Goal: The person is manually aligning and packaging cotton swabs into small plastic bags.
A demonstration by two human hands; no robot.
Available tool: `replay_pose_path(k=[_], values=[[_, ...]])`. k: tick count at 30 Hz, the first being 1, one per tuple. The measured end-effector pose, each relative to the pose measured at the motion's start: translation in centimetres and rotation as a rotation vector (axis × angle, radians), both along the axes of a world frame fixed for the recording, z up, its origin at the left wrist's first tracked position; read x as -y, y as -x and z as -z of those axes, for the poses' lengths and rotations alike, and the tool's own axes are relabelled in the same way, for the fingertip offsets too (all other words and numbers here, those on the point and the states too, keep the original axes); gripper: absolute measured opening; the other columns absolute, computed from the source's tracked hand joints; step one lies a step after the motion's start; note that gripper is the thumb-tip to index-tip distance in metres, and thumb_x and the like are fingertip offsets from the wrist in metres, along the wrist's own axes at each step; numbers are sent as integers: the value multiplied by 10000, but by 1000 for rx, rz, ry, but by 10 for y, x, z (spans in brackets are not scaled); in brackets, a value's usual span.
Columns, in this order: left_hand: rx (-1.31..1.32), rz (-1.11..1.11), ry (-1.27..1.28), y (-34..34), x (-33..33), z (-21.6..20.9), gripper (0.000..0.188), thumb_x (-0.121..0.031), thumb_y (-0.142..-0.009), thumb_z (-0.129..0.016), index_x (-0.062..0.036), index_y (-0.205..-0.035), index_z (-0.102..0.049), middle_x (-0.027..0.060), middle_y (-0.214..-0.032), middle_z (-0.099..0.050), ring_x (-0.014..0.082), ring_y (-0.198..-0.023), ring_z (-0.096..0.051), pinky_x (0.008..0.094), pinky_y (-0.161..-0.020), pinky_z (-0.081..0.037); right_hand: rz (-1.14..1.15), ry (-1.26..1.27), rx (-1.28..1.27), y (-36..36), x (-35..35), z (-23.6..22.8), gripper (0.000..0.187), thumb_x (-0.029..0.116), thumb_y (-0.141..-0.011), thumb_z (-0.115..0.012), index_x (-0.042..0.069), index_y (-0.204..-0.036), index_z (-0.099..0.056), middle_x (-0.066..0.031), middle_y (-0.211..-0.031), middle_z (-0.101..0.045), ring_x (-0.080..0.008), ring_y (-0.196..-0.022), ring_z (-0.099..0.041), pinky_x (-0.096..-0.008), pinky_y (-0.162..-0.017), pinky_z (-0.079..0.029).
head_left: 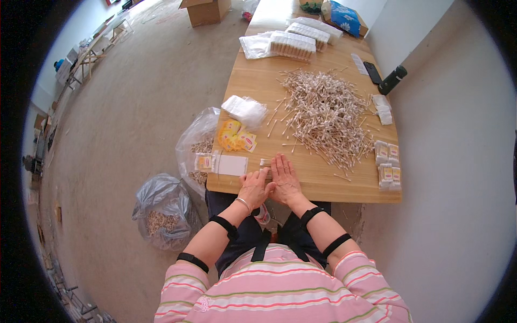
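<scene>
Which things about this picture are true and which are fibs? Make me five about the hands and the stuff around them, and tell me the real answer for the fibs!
1. The left hand and the right hand are at a small row of cotton swabs. True.
2. The bracelet is on the right wrist. False: it is on the left wrist.
3. The big heap of cotton swabs is on the floor. False: it is on the table.
4. The shirt has stripes. True.
5. The grey see-through bag sits on the table. False: it is on the floor, to the person's left.
</scene>
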State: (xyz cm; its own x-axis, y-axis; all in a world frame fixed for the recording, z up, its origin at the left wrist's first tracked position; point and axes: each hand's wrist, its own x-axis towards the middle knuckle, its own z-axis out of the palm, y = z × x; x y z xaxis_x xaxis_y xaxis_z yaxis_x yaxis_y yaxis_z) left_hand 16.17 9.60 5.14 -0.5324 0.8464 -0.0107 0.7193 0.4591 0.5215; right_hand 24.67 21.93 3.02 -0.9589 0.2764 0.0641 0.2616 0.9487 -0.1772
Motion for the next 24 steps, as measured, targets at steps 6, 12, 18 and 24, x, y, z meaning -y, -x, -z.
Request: replay_pose_path(k=[6,12,18,24], values=[[-17,-11,-42,0,0,-2,503,-349,-893,-521,-88,-1310,-418,143,-1056,-590,279,-1026,-530,419,-892,-303,-3,33,6,0,1,-5,877,341,-724,-548,-62,-1412,-184,-231,-1493,-149,-343,-1407,-109,-425,-1148,-78],[1,-18,46,5,-5,5,505,-259,-891,-522,-100,-1349,-382,137,-1022,-611,275,-978,-562,427,-869,-314,16,-106,-74,2,2,1,894,399,-744,-562,-65,-1410,-185,-238,-1488,-156,-341,-1406,-114,-427,-1146,-87],[-18,5,39,7,-6,8,512,-191,-858,-551,-122,-1337,-382,114,-973,-635,271,-960,-584,423,-828,-328,-4,17,-30,0,1,-4,1010,538,-715,-604,-63,-1410,-187,-236,-1486,-162,-343,-1404,-117,-428,-1145,-88],[54,-34,79,10,-12,5,612,-149,-818,-570,-80,-1362,-299,151,-895,-649,322,-860,-608,465,-788,-340,1,27,-15,0,1,-4,1025,554,-713,-609,-64,-1411,-183,-236,-1486,-161,-345,-1405,-111,-430,-1145,-85]])
